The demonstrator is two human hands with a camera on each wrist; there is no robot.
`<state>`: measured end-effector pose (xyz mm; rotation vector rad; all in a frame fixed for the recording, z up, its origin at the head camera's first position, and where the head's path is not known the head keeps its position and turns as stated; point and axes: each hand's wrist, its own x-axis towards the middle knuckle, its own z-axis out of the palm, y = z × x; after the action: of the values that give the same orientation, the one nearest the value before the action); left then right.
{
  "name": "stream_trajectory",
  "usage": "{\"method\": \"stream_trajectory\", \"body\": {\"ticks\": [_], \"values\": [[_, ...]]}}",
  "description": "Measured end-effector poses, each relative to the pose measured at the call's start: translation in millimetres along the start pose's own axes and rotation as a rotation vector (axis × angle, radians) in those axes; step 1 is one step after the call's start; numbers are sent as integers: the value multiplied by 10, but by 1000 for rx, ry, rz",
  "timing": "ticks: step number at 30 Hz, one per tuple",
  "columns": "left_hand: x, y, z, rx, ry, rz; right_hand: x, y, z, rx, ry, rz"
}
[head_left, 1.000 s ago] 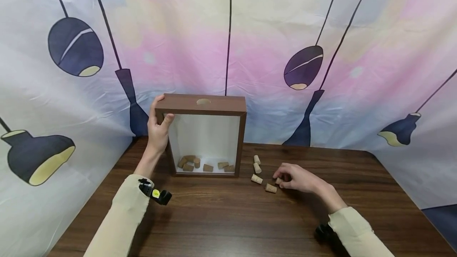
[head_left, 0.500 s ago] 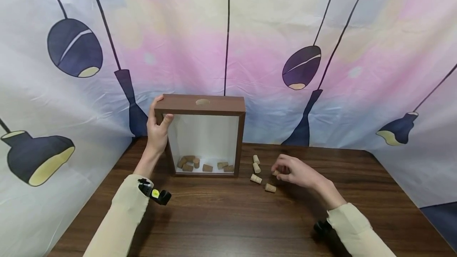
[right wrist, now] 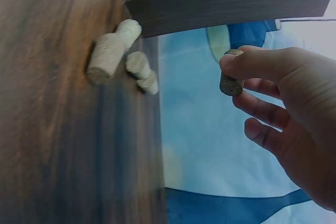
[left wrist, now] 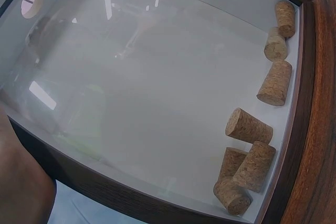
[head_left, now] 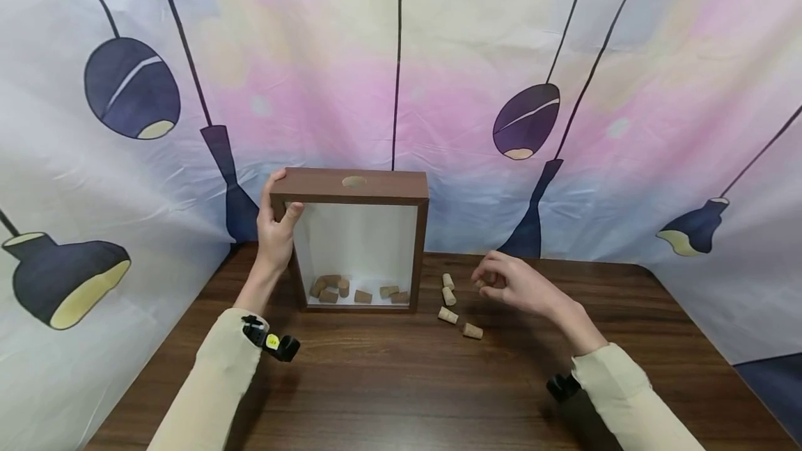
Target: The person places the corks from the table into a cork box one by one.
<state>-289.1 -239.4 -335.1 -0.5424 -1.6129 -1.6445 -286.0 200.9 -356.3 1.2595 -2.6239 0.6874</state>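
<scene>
A brown-framed shadow box [head_left: 357, 186] with a clear front stands upright on the table, a round hole in its top edge. My left hand [head_left: 276, 235] grips its upper left corner, thumb on the front and fingers behind. Several cork stoppers [left wrist: 254, 166] lie along the bottom inside the box. To the right of the box, my right hand [head_left: 516, 284] pinches one cork stopper [right wrist: 231, 80] between thumb and fingers, raised over the table. Several loose corks [head_left: 447, 315] lie on the table between the box and that hand.
The dark wooden table [head_left: 388, 388] extends toward me and to the right. Behind it hangs a pastel cloth backdrop [head_left: 464, 110] printed with lamps, close to the back of the box. A small camera [head_left: 276, 343] sits on my left wrist.
My right hand has lifted a cork off the table and moved it up and slightly left. My left hand keeps its grip on the box, which stays in place.
</scene>
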Motion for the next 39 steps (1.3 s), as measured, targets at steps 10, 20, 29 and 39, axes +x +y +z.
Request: {"method": "stream_trajectory", "body": {"ticks": [10, 20, 29, 39], "values": [[3, -18, 13, -12, -11, 27, 161, -133, -157, -33, 83, -108], [14, -39, -8, -7, -5, 22, 275, -269, -428, -51, 158, -166], [2, -12, 13, 15, -12, 0, 421, -400, -594, -88, 219, -215], [-34, 287, 95, 62, -2, -11, 627, -608, -746, -105, 254, -300]]}}
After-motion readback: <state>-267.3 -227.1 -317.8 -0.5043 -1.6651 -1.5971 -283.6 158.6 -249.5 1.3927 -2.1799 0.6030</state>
